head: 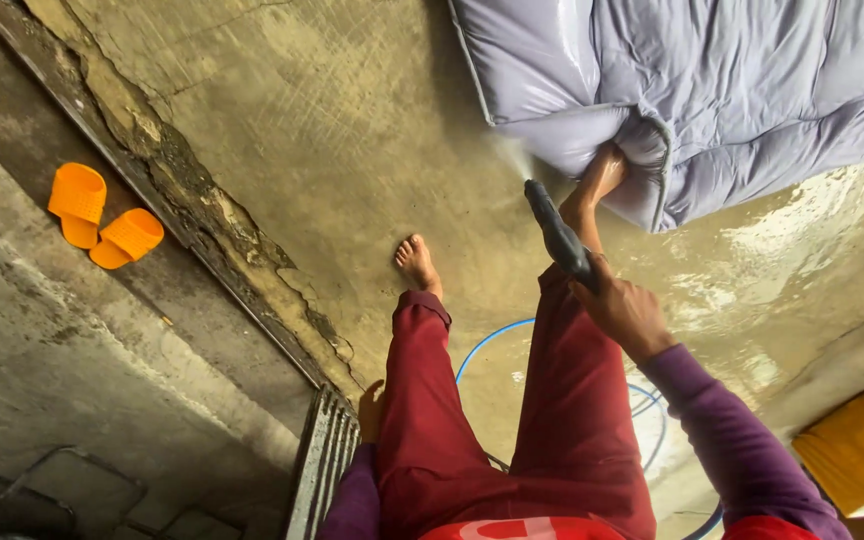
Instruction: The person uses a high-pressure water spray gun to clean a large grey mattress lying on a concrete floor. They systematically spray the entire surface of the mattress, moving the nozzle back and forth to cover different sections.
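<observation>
Grey quilt [752,90]: wet, sprayed at near edge, probably partly rinsed.
Right hand [624,312]: gripped black spray gun [557,235].
Left hand [370,408]: mostly hidden, grip unclear.
Floor [352,130]: soaked.

A dark, matt plastic spray nozzle [555,232] is gripped in the right hand [624,312]. A pale grey quilt [712,90] of wet cloth is seen, creased all over and glossy where it is soaked. The concrete floor [352,130] is rough and stained, with a wet sheen near the quilt and a cracked, crumbling edge along the step. A thin blue hose [482,345] looks smooth. Two orange slippers [102,220] appear to be ribbed, matt plastic. The trousers [552,430] are of dull red cloth, the sleeves of purple knit.
</observation>
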